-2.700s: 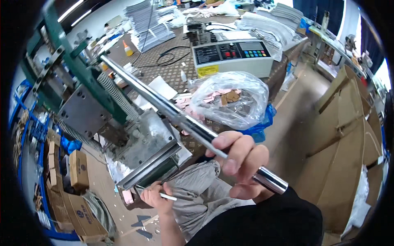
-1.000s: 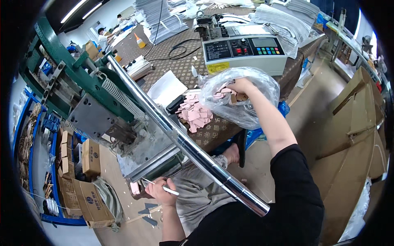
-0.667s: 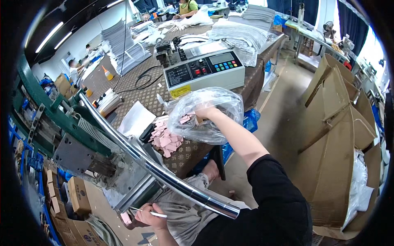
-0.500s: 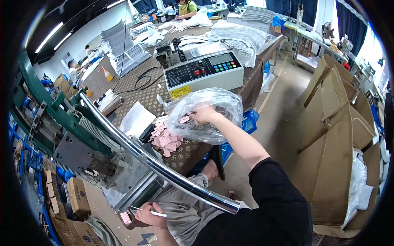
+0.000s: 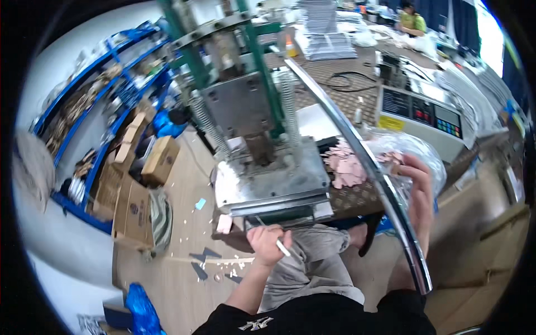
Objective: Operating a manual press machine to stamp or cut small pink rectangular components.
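A thin tool with a white handle is closed in my left hand, just below the front edge of the press's metal base plate. My right hand, partly smeared by motion, curls its fingers beside the clear plastic bag. Small pink pieces show at its fingertips. To the left of that hand lies a heap of flat pink pieces on the patterned tablecloth. A long, curved chrome lever passes between the heap and my right hand.
The green press frame with its springs stands ahead of me. A control machine with buttons sits at the table's right. Blue shelving and cardboard boxes are on the left; scraps litter the floor. Someone works at the far end.
The view has turned to the left, so the press is now near the middle. My right hand has drawn back from inside the bag. The left still grips the white-handled tool.
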A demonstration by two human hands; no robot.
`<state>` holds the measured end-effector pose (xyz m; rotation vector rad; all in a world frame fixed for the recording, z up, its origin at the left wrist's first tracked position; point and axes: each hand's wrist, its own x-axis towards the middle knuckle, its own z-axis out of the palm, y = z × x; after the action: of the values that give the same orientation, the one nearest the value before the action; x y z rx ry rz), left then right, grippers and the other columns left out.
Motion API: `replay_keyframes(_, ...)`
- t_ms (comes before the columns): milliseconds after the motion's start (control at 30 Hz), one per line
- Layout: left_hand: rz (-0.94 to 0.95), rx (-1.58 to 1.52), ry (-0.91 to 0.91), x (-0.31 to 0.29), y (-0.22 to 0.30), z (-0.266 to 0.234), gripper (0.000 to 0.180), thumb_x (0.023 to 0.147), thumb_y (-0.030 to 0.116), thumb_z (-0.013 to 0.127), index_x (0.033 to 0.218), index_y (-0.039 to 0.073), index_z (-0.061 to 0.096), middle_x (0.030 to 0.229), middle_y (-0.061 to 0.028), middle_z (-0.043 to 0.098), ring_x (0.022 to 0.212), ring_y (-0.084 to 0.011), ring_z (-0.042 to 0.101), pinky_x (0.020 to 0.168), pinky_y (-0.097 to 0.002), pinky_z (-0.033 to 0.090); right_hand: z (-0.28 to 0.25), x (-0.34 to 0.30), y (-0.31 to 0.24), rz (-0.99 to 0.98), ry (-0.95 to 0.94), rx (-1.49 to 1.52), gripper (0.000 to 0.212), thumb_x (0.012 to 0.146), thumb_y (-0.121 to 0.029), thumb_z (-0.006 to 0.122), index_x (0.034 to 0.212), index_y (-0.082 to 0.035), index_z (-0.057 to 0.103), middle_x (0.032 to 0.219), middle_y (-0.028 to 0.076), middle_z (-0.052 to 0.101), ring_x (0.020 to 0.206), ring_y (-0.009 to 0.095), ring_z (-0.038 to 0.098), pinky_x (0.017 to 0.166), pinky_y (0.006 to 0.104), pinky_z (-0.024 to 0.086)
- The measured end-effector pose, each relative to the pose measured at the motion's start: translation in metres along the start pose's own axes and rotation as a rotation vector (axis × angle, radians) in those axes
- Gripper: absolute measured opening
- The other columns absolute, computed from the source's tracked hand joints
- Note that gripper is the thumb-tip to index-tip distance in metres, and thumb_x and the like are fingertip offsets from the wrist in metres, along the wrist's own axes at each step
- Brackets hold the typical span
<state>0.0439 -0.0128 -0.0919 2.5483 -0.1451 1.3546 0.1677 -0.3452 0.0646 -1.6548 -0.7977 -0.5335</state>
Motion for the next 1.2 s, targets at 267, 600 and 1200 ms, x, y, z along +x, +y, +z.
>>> replay_keyframes(267,-0.01,-0.022,0.066,0.008,0.004,-0.001,0.025,0.074,0.021,0.082,0.081,0.017,0.059,0.079,0.0046,0.066,0.069,-0.0166,0.058,0.076,-0.034,0.04,-0.002,0.027,-0.06,-0.443,0.003,0.668,0.06,0.097,-0.065,0.05,0.115,-0.012,0.072,0.125,0.004,0.06,0.113,0.031,0.056,0.093,0.0443,0.045)
replay_keyframes(600,0.018,-0.003,0.086,0.006,0.001,-0.002,0.022,0.075,0.023,0.081,0.081,0.017,0.06,0.083,0.0042,0.065,0.071,-0.0155,0.059,0.075,-0.0331,0.041,0.008,0.006,-0.035,-0.356,-0.078,0.622,0.03,0.084,-0.039,0.067,0.057,-0.027,0.062,0.078,-0.003,0.052,0.085,0.018,0.039,0.075,0.0338,0.026)
replay_keyframes(1200,0.036,-0.047,0.073,0.008,-0.001,-0.008,0.021,0.077,0.023,0.081,0.084,0.017,0.062,0.086,0.0049,0.068,0.075,-0.0153,0.06,0.077,-0.0333,0.042,0.025,0.008,-0.057,-0.263,0.038,0.854,0.039,0.081,-0.031,0.075,0.053,-0.022,0.048,0.084,-0.004,0.045,0.083,0.014,0.034,0.073,0.0316,0.025)
